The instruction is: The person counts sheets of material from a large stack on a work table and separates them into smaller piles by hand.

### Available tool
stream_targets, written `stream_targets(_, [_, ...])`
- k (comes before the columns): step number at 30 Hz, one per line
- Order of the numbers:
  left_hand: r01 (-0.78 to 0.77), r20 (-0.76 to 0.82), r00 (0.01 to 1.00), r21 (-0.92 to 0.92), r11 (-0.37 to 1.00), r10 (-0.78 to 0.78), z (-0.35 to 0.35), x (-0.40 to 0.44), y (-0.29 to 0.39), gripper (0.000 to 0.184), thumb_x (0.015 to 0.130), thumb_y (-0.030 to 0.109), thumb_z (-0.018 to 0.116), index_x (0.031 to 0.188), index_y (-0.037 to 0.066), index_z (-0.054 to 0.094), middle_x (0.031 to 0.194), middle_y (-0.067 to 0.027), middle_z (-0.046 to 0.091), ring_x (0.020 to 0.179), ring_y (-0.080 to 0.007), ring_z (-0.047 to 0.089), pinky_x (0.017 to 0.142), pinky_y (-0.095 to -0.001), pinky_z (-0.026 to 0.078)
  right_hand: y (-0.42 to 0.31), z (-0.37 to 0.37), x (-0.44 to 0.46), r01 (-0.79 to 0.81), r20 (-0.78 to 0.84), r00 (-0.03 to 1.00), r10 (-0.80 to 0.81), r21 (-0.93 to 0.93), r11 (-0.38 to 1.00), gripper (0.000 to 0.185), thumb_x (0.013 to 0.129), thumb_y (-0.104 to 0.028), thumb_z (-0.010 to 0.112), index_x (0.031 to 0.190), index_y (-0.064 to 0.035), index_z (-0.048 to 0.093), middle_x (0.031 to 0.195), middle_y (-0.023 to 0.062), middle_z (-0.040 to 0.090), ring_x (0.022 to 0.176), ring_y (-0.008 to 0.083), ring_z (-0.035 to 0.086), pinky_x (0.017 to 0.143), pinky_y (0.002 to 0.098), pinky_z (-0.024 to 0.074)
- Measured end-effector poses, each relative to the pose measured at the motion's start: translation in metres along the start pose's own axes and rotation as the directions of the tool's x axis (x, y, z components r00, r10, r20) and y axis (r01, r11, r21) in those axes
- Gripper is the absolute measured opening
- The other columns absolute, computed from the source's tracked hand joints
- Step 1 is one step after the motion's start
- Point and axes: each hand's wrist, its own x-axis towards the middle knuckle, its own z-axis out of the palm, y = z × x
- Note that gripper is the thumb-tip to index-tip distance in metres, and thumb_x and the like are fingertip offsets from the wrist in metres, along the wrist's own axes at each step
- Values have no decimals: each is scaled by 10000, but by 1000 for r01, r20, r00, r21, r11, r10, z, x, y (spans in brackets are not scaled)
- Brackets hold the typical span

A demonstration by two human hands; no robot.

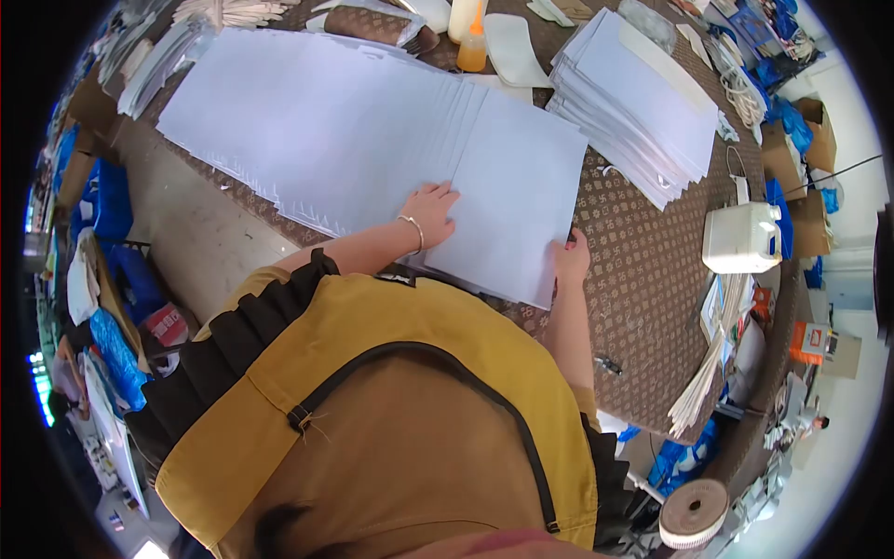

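Note:
A row of overlapping white sheets (307,121) lies across the patterned tabletop, their edges stepped like a fan. At its right end, nearest my body, is a larger exposed white sheet (512,186). My left hand (430,214), with a bracelet at the wrist, rests flat on the sheets near the stepped edges, fingers stretched out. At the right edge of the exposed sheet, my right hand (571,256) has its fingers bent around the border, thumb on the near side; some fingertips are hidden.
A second stack of white sheets (643,102) lies at the back right. An orange glue bottle (472,48) stands at the back. On the right are a white plastic jug (740,238), a bundle of pale strips (710,359) and a small dark object (608,365) on the patterned tablecloth (643,298).

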Motion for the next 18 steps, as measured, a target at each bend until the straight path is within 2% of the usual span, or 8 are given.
stream_targets(4, [-169, -16, 986, -58, 984, 169, 0, 5, -21, 519, 740, 261, 560, 1206, 58, 454, 1295, -135, 401, 1191, -323, 353, 969, -414, 327, -7, 0, -13, -98, -71, 993, 90, -112, 989, 582, 663, -208, 646, 1191, -49, 460, 910, 107, 599, 826, 268, 577, 758, 367, 456])
stream_targets(8, [-292, -113, 956, -320, 901, 270, -21, 7, -40, 443, 757, 215, 579, 1164, 61, 498, 1242, -126, 456, 1144, -293, 417, 958, -377, 346, -10, 3, -66, -156, -320, 944, 83, -208, 966, 457, 689, -189, 627, 1111, -46, 524, 958, 113, 592, 834, 259, 579, 749, 360, 460])
stream_targets(10, [-338, -225, 941, -650, 681, 252, -68, 5, -46, 336, 788, 121, 562, 1119, 65, 540, 1172, -111, 511, 1074, -238, 481, 934, -337, 366, -9, 11, -113, -111, -382, 923, 49, -140, 984, 441, 697, -172, 635, 1106, -44, 533, 919, 104, 593, 794, 228, 580, 723, 338, 468])
stream_targets(12, [-433, -328, 897, -780, 451, 295, -131, -11, -38, 288, 810, 44, 518, 1096, 49, 554, 1086, -92, 552, 1007, -198, 513, 902, -301, 380, -13, 24, -158, -105, -406, 913, 49, -117, 988, 433, 701, -164, 639, 1104, -43, 538, 900, 100, 594, 774, 212, 580, 711, 328, 472])
stream_targets(14, [-646, -509, 707, -747, 156, 491, -207, -36, -31, 250, 778, 32, 570, 1027, 12, 587, 984, -77, 592, 921, -180, 557, 800, -276, 431, -30, 36, -200, -194, -425, 891, 158, -43, 980, 357, 728, -175, 625, 1047, -27, 565, 915, 100, 593, 795, 202, 580, 716, 321, 469])
stream_targets(15, [-750, -561, 549, -657, 69, 620, -242, -54, -26, 289, 870, 132, 395, 1051, -34, 546, 996, -126, 569, 945, -230, 531, 811, -316, 412, -36, 43, -212, -228, -434, 877, 206, 2, 974, 323, 742, -181, 618, 1018, -19, 578, 923, 101, 593, 805, 197, 580, 719, 318, 467])
stream_targets(16, [-841, -596, 473, -524, 132, 648, -271, -83, -14, 332, 886, 209, 375, 1060, -23, 538, 967, -141, 574, 858, -214, 567, 729, -333, 443, -25, 54, -218, -233, -431, 876, 214, 9, 972, 323, 742, -181, 618, 1018, -19, 578, 923, 101, 593, 805, 197, 580, 719, 318, 467])
stream_targets(18, [-841, -580, 470, -523, 138, 665, -277, -98, -23, 332, 884, 209, 378, 1059, -23, 538, 967, -142, 574, 858, -214, 567, 728, -332, 444, 27, 86, -222, -215, -251, 932, 262, 201, 956, 272, 748, -210, 612, 948, -25, 595, 856, 97, 604, 759, 206, 584, 699, 318, 465])
